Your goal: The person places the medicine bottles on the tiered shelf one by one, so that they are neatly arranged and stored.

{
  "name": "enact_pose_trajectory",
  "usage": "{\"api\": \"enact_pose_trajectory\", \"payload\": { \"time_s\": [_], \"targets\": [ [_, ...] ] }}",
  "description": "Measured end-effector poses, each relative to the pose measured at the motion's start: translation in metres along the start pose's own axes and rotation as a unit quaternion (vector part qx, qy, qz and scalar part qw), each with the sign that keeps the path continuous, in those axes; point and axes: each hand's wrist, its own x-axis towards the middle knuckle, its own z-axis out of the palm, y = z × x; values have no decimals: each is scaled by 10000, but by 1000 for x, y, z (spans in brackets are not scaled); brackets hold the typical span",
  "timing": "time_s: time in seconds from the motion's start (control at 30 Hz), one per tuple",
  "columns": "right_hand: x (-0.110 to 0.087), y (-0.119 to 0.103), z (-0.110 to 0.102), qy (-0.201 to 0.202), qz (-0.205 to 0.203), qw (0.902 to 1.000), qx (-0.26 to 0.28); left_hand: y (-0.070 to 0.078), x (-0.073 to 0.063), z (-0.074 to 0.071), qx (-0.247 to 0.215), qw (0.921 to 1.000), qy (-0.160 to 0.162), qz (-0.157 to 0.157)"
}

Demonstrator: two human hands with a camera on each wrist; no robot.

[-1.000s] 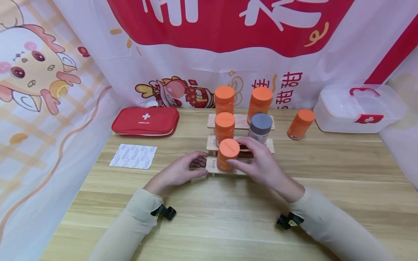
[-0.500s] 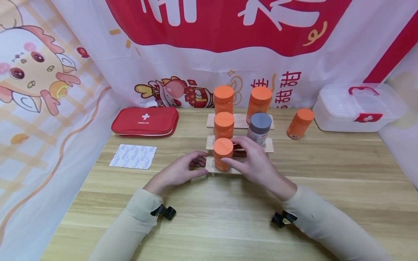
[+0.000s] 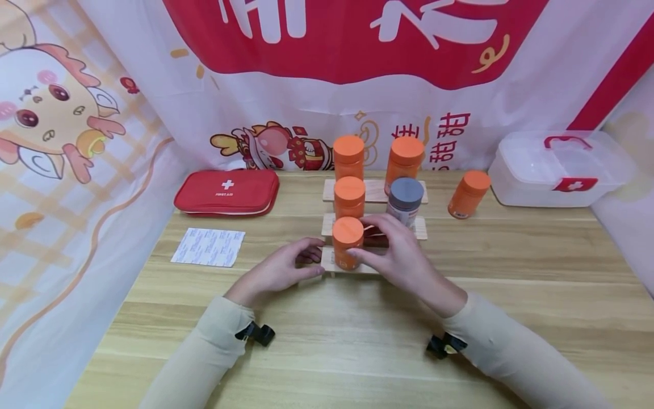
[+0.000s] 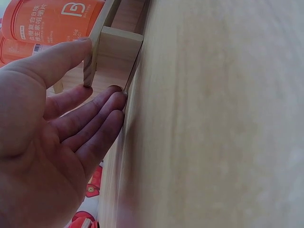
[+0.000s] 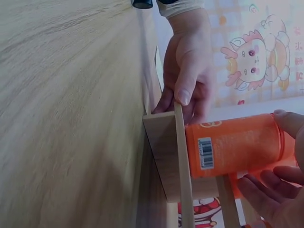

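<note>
A three-step wooden rack (image 3: 375, 191) stands on the table, with several bottles on its steps. My right hand (image 3: 406, 261) grips an orange bottle (image 3: 347, 244) from its right side, thumb in front. The bottle is upright near the left end of the lowest step; in the right wrist view its base meets the board (image 5: 183, 161). At the rack's left end, my left hand (image 3: 283, 264) pinches the lowest board's edge. The left wrist view shows the thumb on top of that edge and the other fingers (image 4: 102, 128) beside the support block (image 4: 118, 52).
Behind are more orange bottles (image 3: 349, 196) and a grey-capped bottle (image 3: 405, 201). Another orange bottle (image 3: 469, 194) stands right of the rack, near a clear first-aid box (image 3: 562, 170). Left lie a red first-aid pouch (image 3: 227, 193) and a printed white sheet (image 3: 208, 247). Cloth hangs behind the table.
My right hand has shifted the orange bottle slightly left along the lowest step, mostly in the first half second. My left hand has stayed at the rack's end.
</note>
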Motion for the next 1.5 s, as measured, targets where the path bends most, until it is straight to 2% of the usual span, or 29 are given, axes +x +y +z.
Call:
{"api": "enact_pose_trajectory", "payload": {
  "time_s": [0.2, 0.43, 0.67, 0.87, 1.07, 1.2, 1.5],
  "targets": [
    [-13, 4, -18, -34, -195, 9998, 82, 1, -1, 0, -31, 10000, 23, 22],
    [-32, 20, -50, 238, -336, 9988, 264, 2, -2, 0, -18, 10000, 31, -74],
    [-43, 33, -84, 675, -40, 9976, 131, 3, -2, 0, 7, 9999, 37, -100],
    [-47, 49, -112, 885, 779, 9930, -29, 4, -2, 1, 14, 9999, 57, -137],
    [-44, 78, -131, 1231, 1708, 9776, -21, 3, -2, 1, -12, 9999, 48, -140],
    [-38, 98, -139, 1292, 2242, 9659, 69, 3, -2, 1, 6, 9999, 55, -140],
    [-22, 125, -144, 1343, 2863, 9485, 188, 3, -1, 1, -18, 9999, 31, -134]
  ]
}}
